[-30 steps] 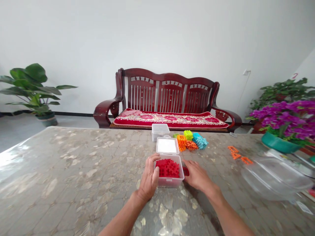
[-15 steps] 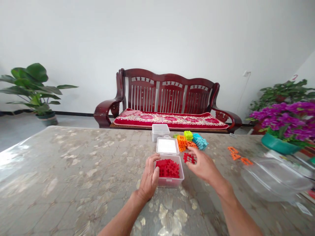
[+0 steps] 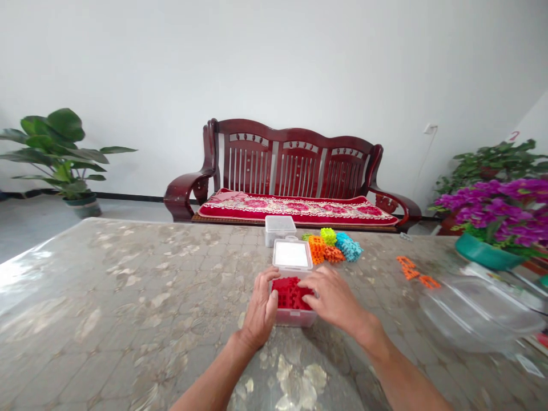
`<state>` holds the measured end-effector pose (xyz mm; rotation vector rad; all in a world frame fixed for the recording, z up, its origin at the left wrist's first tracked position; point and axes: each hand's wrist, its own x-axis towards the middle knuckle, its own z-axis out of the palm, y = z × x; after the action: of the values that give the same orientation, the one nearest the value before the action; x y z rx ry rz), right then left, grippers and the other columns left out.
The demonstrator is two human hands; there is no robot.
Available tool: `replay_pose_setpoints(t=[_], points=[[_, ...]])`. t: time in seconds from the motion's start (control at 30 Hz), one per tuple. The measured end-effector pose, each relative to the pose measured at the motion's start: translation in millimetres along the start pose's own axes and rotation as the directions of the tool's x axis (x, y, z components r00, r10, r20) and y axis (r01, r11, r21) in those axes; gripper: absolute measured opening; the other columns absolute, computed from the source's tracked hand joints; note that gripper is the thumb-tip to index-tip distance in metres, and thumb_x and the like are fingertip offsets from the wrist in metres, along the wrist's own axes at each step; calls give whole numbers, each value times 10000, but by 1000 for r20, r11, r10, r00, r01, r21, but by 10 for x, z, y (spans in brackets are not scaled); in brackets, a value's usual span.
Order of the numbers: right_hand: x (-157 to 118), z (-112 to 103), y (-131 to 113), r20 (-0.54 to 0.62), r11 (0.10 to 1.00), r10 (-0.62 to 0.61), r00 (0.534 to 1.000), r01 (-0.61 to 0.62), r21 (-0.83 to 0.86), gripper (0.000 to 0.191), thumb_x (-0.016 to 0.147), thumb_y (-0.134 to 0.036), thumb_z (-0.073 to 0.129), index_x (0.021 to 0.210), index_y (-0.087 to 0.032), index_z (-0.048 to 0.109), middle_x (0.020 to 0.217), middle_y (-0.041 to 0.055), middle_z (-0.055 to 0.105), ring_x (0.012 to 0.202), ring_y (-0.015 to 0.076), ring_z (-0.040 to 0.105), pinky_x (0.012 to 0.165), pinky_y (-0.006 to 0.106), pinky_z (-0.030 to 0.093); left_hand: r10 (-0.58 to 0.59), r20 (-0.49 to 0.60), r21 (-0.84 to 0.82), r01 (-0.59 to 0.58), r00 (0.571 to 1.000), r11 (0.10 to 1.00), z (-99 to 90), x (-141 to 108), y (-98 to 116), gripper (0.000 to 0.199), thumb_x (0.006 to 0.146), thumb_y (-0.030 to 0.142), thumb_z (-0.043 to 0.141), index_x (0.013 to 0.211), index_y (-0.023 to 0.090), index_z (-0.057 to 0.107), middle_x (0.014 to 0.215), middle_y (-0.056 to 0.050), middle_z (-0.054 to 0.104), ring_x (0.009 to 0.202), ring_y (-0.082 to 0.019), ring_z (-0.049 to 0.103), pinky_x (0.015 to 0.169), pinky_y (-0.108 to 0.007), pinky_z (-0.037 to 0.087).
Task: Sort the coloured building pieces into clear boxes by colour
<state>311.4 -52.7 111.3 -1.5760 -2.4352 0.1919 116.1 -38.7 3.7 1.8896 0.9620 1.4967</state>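
A clear plastic box (image 3: 295, 318) full of red lattice pieces (image 3: 286, 292) stands near the middle of the table, its lid (image 3: 293, 254) folded back behind it. My left hand (image 3: 260, 308) grips the box's left wall, thumb over the rim. Over the right side of the box, my right hand (image 3: 336, 297) has its fingers closed on a red piece among the others; its fingers partly hide that piece. Behind lie orange (image 3: 317, 249), lime green (image 3: 328, 236) and blue (image 3: 349, 246) lattice pieces.
A closed clear box (image 3: 279, 230) stands behind the lid. To the right are loose orange pieces (image 3: 407, 267), a large clear container (image 3: 479, 314) and purple flowers in a green pot (image 3: 488, 251). A wooden bench (image 3: 295, 160) stands beyond the table (image 3: 128, 319).
My right hand has moved left, bringing a red piece from beside the box to the red pieces inside it. My left hand has stayed on the box.
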Motion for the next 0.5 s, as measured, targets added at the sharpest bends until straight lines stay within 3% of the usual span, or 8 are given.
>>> replay_pose_setpoints(t=[0.23,0.3,0.4,0.5], points=[[12,37,19,-66,999,-7,998,9,31,246,867,-199,557,939,-272,781,1022,33,757,1008,235,583,947,383,409,6,6,22,-6,1000,1000,6,4,-25,309,1015,335,315,1260,226,468,1342,-127,491,1289,-274,467,1116,-516,344],[39,70,117,-157,993,68,985,-53,103,265,859,-197,550,998,-257,768,1070,46,747,1041,231,594,969,382,423,0,14,23,0,1000,1000,9,-3,-40,303,1017,329,312,1263,229,459,1348,-127,483,1299,-272,454,1120,-521,335],[134,184,331,-258,935,276,926,-197,293,388,834,-234,556,1199,-213,684,1215,87,696,1105,242,610,1003,402,444,2,17,12,-2,1000,1000,9,-8,-47,310,1021,337,306,1274,230,452,1364,-129,472,1317,-272,440,1127,-527,324],[266,374,522,-162,774,440,883,-281,568,590,807,-355,597,1368,-180,542,1346,132,622,1193,279,598,1018,434,455,-2,3,-9,2,1000,1000,1,-6,-35,328,1021,368,316,1278,227,464,1364,-129,483,1325,-277,446,1135,-525,323]])
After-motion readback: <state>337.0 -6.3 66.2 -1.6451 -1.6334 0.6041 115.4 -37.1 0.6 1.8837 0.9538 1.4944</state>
